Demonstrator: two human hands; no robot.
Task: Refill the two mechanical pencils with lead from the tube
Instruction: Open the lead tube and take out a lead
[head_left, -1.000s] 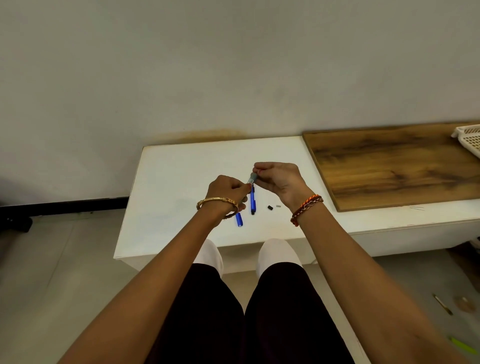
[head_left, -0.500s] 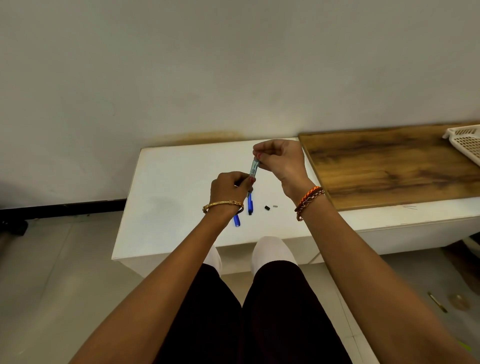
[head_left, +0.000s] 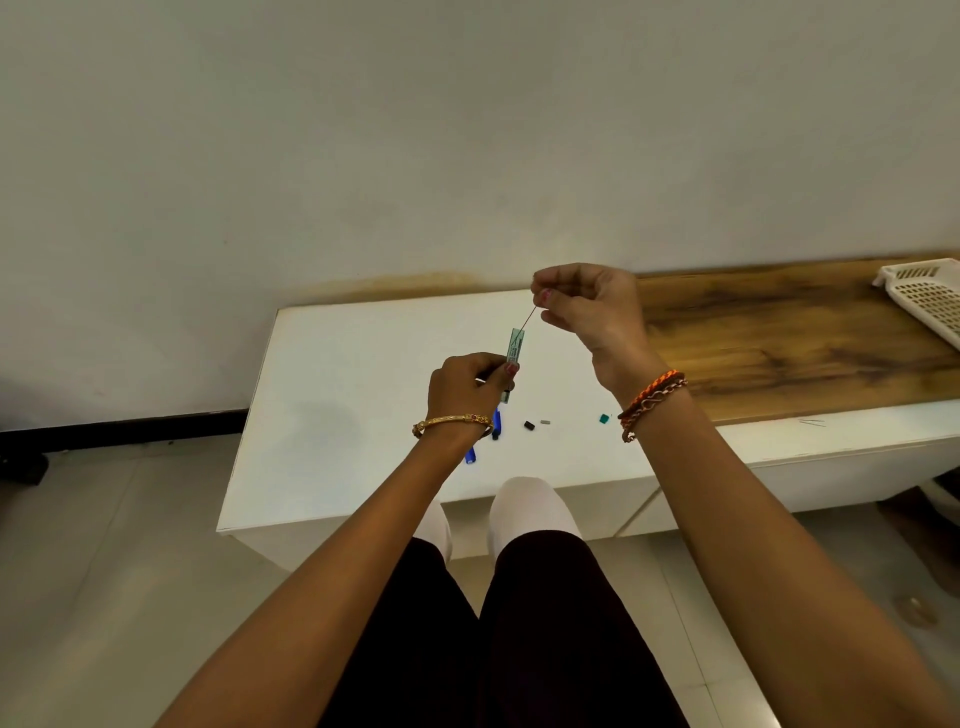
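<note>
White table (head_left: 363, 415), pencils (head_left: 497, 425), caps (head_left: 529, 425)

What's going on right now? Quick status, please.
Left hand grips lead tube. Right hand pinches one lead, drawing it out. Pencils lie on table. Nothing in the way.

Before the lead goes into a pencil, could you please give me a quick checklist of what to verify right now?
1. Lead pinched in right hand: ok.
2. Lead clear of the tube: cannot tell, its lower end meets the tube mouth.
3. Tube steady in left hand: ok.
4. Blue pencils within reach on the white table: ok.
5. Pencil open to take lead: cannot tell, partly hidden by the left hand.
</note>
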